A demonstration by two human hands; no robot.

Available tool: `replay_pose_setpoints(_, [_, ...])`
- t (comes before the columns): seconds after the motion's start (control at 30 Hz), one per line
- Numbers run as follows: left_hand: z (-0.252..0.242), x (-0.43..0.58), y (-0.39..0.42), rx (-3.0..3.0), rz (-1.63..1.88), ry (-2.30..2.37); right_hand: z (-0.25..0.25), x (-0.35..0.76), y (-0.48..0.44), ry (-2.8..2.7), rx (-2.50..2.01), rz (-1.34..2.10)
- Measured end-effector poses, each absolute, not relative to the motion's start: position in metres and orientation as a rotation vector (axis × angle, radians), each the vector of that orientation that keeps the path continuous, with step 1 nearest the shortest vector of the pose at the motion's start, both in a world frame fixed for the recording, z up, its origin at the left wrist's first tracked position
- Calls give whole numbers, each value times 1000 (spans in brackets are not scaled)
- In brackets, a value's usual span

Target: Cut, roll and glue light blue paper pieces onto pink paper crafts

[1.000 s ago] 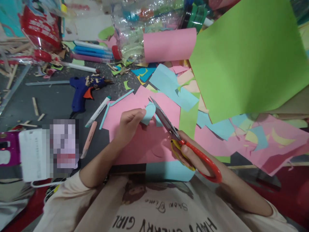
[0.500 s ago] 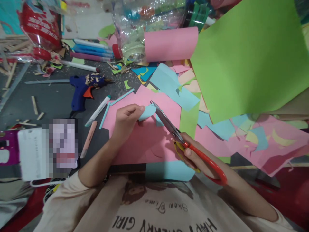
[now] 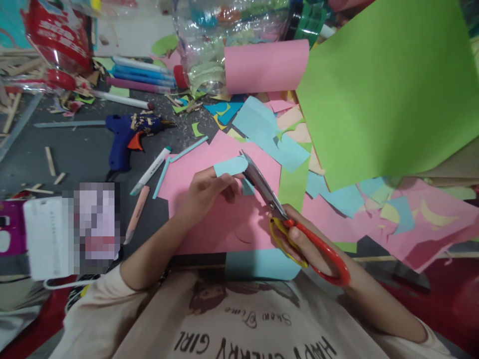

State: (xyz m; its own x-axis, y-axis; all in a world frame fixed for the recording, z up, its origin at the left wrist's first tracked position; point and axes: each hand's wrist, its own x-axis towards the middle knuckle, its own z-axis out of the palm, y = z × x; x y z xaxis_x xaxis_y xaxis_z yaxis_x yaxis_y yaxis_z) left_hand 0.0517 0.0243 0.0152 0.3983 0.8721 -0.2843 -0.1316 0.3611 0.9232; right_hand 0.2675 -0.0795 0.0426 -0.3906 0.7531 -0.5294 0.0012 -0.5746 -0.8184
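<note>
My left hand (image 3: 209,192) pinches a small light-blue paper piece (image 3: 231,166) with a rounded right end. In my right hand (image 3: 299,244) is a pair of scissors (image 3: 271,203) with red and yellow handles, my fingers through the loops. The blades point up and left and meet the rounded end of the blue piece; they look nearly closed. Beneath both hands lies a pink paper sheet (image 3: 209,224). Another light-blue sheet (image 3: 262,264) sits at the table's near edge, against my shirt.
A blue glue gun (image 3: 121,134) lies left, near a white marker (image 3: 151,172) and a peach marker (image 3: 137,214). Paper scraps (image 3: 258,119) and a big green sheet (image 3: 385,94) cover the right. A pink paper roll (image 3: 266,67) and plastic bottles stand behind.
My left hand has turned and shifted right and slightly down, so the blue piece now sits above its fingers. The scissor blades have moved a little right and closed further.
</note>
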Motion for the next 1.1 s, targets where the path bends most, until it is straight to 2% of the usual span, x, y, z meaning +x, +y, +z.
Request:
replay_pose_setpoints(0.67, [6, 49, 29, 992, 901, 1151, 34, 269, -85, -1067, -1317, 2097])
replay_pose_setpoints(1.1, [10, 50, 33, 956, 921, 1273, 35, 264, -77, -1148, -1358, 2019])
